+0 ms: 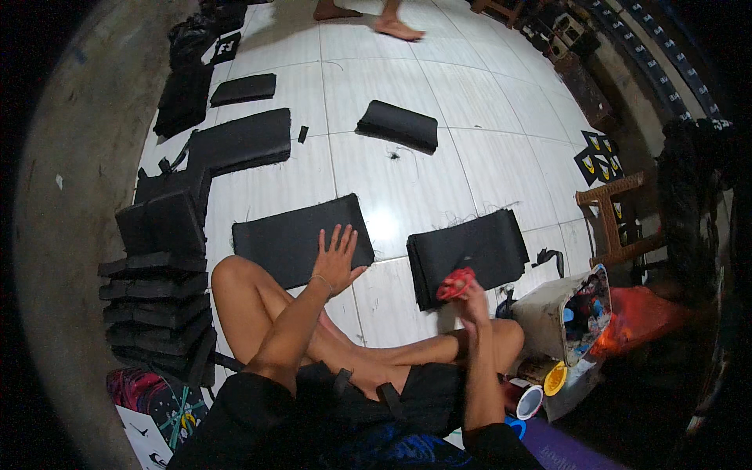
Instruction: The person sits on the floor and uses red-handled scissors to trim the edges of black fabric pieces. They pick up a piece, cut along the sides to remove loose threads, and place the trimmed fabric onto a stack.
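My left hand [337,258] lies with its fingers spread on a black rectangular sheet [290,239], which has frayed edges and rests on the tiles before my left knee. My right hand [473,304] is closed around a red, crumpled-looking object [457,283]; motion blur hides its exact kind. It is over the near part of a pile of black fabric pieces [486,247] with loose threads along the far edge. Whether the red object touches the pile I cannot tell.
Black stacks [157,305] line the left side, and a folded black piece [398,125] lies farther off. At right stand a brown stool [611,219], a cluttered white container [540,309] and a yellow-rimmed pot [555,378]. Another person's bare feet [398,30] are at the far edge.
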Demonstrator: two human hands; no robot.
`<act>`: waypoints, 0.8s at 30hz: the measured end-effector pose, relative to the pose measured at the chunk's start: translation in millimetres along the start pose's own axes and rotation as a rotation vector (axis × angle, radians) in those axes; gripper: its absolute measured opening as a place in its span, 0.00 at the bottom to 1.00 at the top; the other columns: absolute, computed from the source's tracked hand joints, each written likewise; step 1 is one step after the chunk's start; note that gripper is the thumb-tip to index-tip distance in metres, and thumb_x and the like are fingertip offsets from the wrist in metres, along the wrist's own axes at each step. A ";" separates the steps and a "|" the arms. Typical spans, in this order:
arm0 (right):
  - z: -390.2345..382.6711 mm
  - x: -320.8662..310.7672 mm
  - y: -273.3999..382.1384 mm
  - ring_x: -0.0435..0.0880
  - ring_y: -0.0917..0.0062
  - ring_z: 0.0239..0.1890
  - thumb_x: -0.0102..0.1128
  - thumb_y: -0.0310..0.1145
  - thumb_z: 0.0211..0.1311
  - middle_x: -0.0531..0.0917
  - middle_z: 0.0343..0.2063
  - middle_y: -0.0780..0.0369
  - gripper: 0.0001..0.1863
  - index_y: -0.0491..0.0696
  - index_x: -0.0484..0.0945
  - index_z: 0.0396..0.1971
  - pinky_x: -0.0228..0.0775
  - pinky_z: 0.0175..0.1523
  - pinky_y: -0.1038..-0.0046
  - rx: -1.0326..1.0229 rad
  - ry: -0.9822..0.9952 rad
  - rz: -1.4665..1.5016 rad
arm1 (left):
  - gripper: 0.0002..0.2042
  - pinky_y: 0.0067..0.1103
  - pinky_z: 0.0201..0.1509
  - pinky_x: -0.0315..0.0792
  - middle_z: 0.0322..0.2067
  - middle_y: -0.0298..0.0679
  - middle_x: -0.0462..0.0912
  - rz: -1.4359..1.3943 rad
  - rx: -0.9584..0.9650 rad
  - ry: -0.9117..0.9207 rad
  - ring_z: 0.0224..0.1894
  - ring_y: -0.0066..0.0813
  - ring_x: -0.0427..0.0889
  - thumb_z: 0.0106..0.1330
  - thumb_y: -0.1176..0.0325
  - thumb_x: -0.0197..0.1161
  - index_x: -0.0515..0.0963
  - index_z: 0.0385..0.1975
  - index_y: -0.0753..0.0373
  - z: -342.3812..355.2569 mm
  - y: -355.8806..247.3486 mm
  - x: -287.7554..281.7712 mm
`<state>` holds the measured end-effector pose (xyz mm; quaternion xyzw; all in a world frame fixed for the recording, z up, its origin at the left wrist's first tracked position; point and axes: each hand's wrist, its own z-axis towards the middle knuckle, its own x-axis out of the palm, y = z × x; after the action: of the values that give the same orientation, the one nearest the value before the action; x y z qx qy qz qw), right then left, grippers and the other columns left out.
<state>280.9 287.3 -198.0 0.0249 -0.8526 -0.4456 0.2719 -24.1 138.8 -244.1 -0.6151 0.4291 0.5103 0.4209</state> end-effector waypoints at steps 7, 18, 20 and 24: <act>-45.4 68.3 -65.5 0.76 0.84 0.30 0.67 0.35 0.61 0.77 0.31 0.69 0.20 0.44 0.74 0.49 0.69 0.34 0.81 0.194 0.149 -0.367 | 0.42 0.50 0.73 0.29 0.73 0.45 0.42 -0.010 0.013 -0.011 0.75 0.46 0.36 0.67 0.39 0.45 0.46 0.71 0.64 10.3 -8.7 -1.4; -49.3 82.4 -78.6 0.77 0.81 0.34 0.67 0.50 0.59 0.77 0.33 0.63 0.31 0.37 0.72 0.47 0.70 0.37 0.81 0.359 0.164 -0.466 | 0.43 0.50 0.73 0.30 0.73 0.47 0.43 -0.036 0.016 -0.024 0.75 0.48 0.38 0.66 0.41 0.50 0.46 0.71 0.66 8.9 -10.0 -2.5; -44.8 85.4 -78.4 0.77 0.81 0.35 0.67 0.51 0.59 0.77 0.34 0.62 0.31 0.36 0.72 0.47 0.70 0.38 0.80 0.353 0.185 -0.462 | 0.43 0.50 0.73 0.29 0.73 0.46 0.42 -0.007 0.007 0.004 0.75 0.47 0.37 0.66 0.39 0.47 0.45 0.71 0.65 8.6 -9.8 -4.4; -32.1 84.2 -82.0 0.77 0.81 0.34 0.66 0.51 0.59 0.78 0.35 0.61 0.32 0.36 0.73 0.47 0.71 0.38 0.80 0.384 0.190 -0.479 | 0.42 0.50 0.73 0.29 0.73 0.46 0.42 0.019 -0.002 0.010 0.75 0.46 0.36 0.67 0.39 0.46 0.45 0.71 0.65 8.4 -10.3 -3.0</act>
<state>208.5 190.1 -209.6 0.3173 -0.8617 -0.3236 0.2281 -16.8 150.0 -241.4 -0.6138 0.4363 0.5118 0.4134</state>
